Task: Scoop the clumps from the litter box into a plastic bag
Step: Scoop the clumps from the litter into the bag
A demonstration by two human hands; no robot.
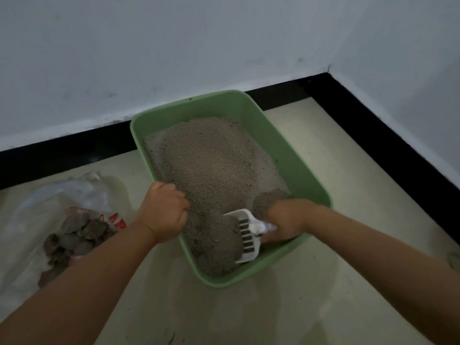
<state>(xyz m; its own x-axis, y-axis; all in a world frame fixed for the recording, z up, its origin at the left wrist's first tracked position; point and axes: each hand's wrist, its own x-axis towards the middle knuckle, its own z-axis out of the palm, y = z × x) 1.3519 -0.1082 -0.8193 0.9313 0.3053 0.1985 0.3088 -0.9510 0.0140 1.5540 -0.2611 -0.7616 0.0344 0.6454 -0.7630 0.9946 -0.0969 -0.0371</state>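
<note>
Evidently to steady the green litter box (293, 155), the left hand (163, 211) grips its near-left rim while the right hand (286, 220) clasps the white scoop (245, 235), sunk in the litter, and the plastic bag (57, 212) of clumps (74, 237) lies left on the floor.

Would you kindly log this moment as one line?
left hand: grips litter box rim | right hand: holds scoop in litter | bag: holds clumps

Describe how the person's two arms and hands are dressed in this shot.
Both forearms are bare up to the frame edge: no sleeve, glove, watch or bracelet shows. The left hand and the right hand carry no visible rings. In the dim light, finer marks cannot be made out.
</note>
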